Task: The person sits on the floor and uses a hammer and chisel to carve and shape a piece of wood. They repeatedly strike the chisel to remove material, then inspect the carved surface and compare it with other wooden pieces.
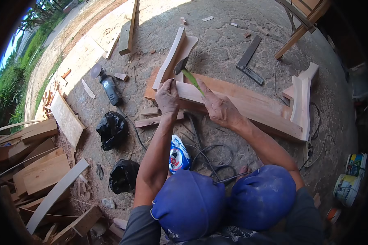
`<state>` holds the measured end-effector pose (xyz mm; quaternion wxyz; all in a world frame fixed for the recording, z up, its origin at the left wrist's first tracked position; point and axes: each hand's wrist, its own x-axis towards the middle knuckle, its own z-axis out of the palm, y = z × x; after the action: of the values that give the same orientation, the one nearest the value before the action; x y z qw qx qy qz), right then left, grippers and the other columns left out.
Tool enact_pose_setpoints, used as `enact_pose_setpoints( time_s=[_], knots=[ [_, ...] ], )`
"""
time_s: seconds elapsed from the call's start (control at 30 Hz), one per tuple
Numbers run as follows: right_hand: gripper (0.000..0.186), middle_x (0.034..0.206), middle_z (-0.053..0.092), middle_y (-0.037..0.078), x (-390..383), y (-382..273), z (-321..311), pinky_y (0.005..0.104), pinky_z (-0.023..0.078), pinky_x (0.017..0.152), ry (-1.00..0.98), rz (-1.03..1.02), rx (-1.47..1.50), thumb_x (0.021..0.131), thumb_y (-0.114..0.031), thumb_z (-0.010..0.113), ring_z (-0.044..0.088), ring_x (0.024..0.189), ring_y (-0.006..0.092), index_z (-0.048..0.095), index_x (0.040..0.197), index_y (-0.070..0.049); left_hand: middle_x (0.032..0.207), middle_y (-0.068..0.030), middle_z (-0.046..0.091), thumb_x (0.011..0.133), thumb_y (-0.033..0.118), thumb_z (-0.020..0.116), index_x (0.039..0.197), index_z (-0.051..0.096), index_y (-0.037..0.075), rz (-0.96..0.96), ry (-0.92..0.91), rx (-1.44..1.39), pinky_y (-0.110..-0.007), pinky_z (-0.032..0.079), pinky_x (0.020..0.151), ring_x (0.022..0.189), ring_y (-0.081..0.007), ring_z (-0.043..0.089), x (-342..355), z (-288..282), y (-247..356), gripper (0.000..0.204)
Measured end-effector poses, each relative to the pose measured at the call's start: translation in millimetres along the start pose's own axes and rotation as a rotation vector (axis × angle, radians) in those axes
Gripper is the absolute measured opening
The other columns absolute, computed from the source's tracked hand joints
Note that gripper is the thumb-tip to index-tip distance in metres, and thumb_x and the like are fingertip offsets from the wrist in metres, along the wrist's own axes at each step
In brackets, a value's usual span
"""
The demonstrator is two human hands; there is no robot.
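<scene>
My right hand grips a hammer by its green handle, and the dark head hangs just above my left hand. The fingers of my left hand are pinched together at the left end of a long wooden rail, against a curved wooden leg. Whatever they pinch is too small to make out. At its right end the rail meets another curved wooden piece. A wider reddish board lies along the rail's far side.
An angle grinder lies to the left, near two black plastic bags. Scrap wood is heaped at the lower left. A dark try square rests beyond the board. Cables coil before my knees; buckets stand right.
</scene>
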<state>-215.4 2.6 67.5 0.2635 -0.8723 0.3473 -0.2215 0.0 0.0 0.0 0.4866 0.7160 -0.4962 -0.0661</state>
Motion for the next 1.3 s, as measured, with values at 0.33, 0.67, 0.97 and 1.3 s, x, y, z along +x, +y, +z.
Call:
enact_pose_setpoints(
  time_s=[0.33,0.67,0.97,1.3],
  knots=[
    [0.066,0.108,0.065,0.031,14.8,-24.7,-15.1,0.0517,0.054,0.077,-0.182,0.102,-0.119,0.096,-0.006,0.046,0.068,0.09,0.0457,0.025,0.158,-0.007,0.09,-0.0138,0.071,0.094,0.018,0.069,0.103,0.075,0.004,0.018,0.044,0.023,-0.036,0.053,0.074,0.081,-0.0278,0.07,0.4,7.1,-5.2,0.018],
    [0.064,0.103,0.067,0.03,18.0,-33.8,-21.6,0.0517,0.055,0.076,-0.12,0.078,-0.123,0.098,-0.01,0.047,0.067,0.089,0.0469,0.025,0.158,-0.005,0.09,-0.0138,0.071,0.094,0.017,0.068,0.103,0.075,0.005,0.005,0.036,0.024,-0.037,0.053,0.075,0.082,-0.0293,0.07,-3.4,5.7,-0.4,0.017],
    [0.071,0.086,0.068,0.031,19.2,-36.1,-22.1,0.0543,0.055,0.076,-0.074,0.016,-0.135,0.094,-0.008,0.048,0.069,0.082,0.0471,0.021,0.159,-0.008,0.094,-0.0135,0.071,0.091,0.016,0.069,0.1,0.074,0.006,0.024,0.049,0.018,-0.038,0.055,0.076,0.084,-0.0312,0.07,-4.5,3.7,-2.5,0.014],
    [0.077,0.086,0.067,0.034,-9.3,-25.9,-19.8,0.059,0.053,0.081,-0.223,0.214,-0.194,0.086,-0.004,0.047,0.068,0.083,0.0503,0.022,0.159,-0.006,0.094,-0.0113,0.072,0.1,0.021,0.063,0.105,0.071,0.002,-0.002,0.128,-0.103,-0.033,0.054,0.075,0.082,-0.0213,0.069,-10.1,2.2,-0.8,0.021]
  ],
)
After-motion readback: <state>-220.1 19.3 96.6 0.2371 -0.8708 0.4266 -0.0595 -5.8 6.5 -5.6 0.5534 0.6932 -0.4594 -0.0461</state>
